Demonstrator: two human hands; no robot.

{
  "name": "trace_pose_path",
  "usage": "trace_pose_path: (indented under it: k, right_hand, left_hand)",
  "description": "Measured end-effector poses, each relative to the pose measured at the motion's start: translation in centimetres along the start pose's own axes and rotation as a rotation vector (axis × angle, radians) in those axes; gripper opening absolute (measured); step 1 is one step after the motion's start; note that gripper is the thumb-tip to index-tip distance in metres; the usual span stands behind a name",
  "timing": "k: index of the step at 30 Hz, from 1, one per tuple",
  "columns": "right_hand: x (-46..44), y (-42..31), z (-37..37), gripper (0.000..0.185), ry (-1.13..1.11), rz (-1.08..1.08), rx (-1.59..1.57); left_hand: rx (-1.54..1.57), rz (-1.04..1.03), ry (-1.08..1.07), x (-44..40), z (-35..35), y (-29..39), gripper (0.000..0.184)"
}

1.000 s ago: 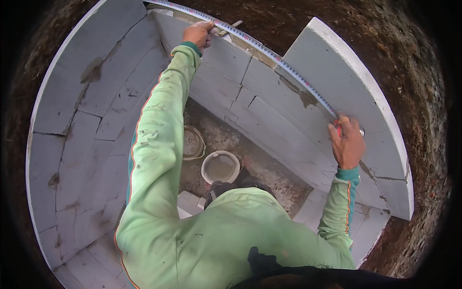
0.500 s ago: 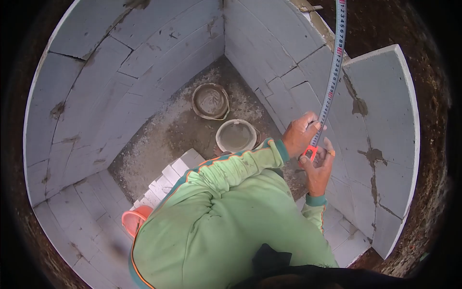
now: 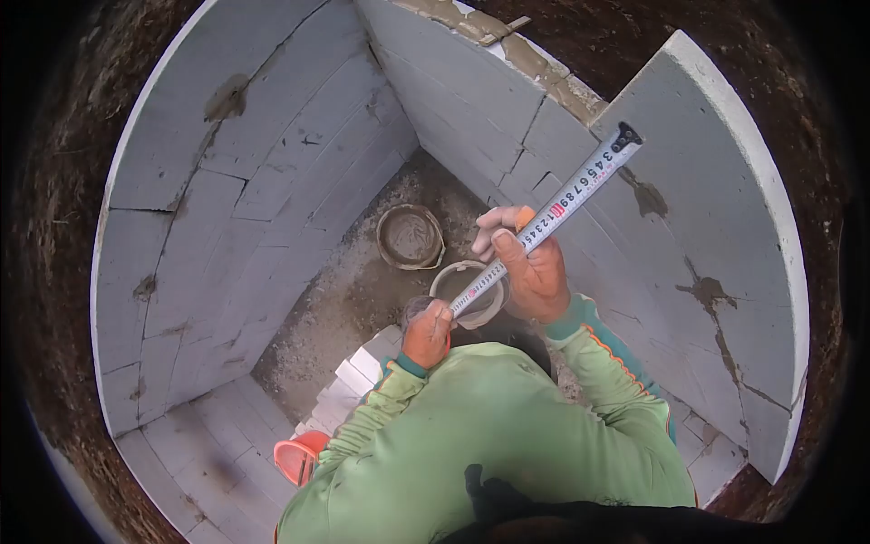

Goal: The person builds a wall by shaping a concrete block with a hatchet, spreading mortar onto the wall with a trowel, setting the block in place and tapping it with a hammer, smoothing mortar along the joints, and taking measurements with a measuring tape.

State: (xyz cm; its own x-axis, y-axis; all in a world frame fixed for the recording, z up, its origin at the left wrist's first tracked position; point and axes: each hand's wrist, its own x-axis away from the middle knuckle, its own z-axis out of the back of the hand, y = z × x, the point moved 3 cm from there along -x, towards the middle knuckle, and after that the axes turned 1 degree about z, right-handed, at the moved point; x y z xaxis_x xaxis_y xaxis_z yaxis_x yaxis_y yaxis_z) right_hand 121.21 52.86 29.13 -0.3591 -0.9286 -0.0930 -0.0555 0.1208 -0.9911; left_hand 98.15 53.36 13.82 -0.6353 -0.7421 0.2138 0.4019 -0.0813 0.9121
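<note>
A white measuring tape [image 3: 566, 198] slants up to the right in front of my chest, its black end hook free in the air near the right wall. My left hand [image 3: 428, 334] is closed round the tape's red case, of which only a bit shows. Further along the blade, my right hand [image 3: 536, 263] holds the tape between thumb and fingers; something orange is on one finger. Below the hands stand a bucket of grey mix [image 3: 467, 288], partly covered by the tape, and a second bucket [image 3: 410, 237] beyond it.
Grey block walls [image 3: 263, 181] surround me, with dirt outside them. Wet mortar [image 3: 535, 62] and a small stick [image 3: 507, 30] lie on the far wall's top. A taller block [image 3: 707, 172] rises at right. White blocks [image 3: 349, 385] and a red bucket [image 3: 301, 456] are at lower left.
The tape has come off the wall top and is much shorter, its hook now in view. My left hand has moved down to the case, and my right hand has shifted from the case to the blade.
</note>
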Motion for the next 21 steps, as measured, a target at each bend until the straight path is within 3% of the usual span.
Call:
trace_pose_path:
  k: [1, 5, 6, 9, 11, 13, 16, 19, 21]
  right_hand:
    - [-1.1, -0.2, -0.6, 0.032, -0.058, -0.033, 0.041]
    - [-3.7, 2.0, -3.1, 0.036, -0.335, -0.148, 0.192]
    - [-3.8, 2.2, -3.7, 0.040, -0.324, -0.323, 0.113]
    - [-5.7, 2.5, -4.1, 0.040, -0.187, -0.369, 0.021]
    - [-8.2, 1.2, -3.4, 0.044, -0.003, -0.280, 0.079]
    - [-9.9, 0.4, -3.0, 0.047, 0.179, -0.232, 0.159]
    - [-12.4, 0.2, -4.8, 0.052, 0.369, -0.300, 0.146]
    - [-15.0, 0.1, -7.8, 0.054, 0.471, -0.297, 0.053]
    - [-16.9, 0.8, -8.4, 0.053, 0.572, -0.243, -0.066]
  left_hand:
    - [-0.023, 0.026, 0.037, 0.2, 1.7, -0.6, 0.028]
    - [-0.249, 0.031, 0.149, 1.2, 9.5, -5.0, 0.032]
    - [-0.293, 0.032, 0.118, 1.3, 11.8, -4.9, 0.034]
    - [-0.528, -0.078, 0.001, 1.7, 16.9, -7.2, 0.038]
    - [-0.495, -0.091, -0.094, 2.2, 20.5, -11.2, 0.038]
    - [-0.433, 0.123, -0.184, 2.9, 24.4, -15.1, 0.033]
    - [-0.282, 0.279, -0.141, 1.8, 29.4, -22.4, 0.029]
    - [0.183, 0.282, 0.046, -3.3, 32.0, -21.4, 0.028]
    - [0.235, 0.195, -0.035, -7.6, 33.5, -17.7, 0.024]
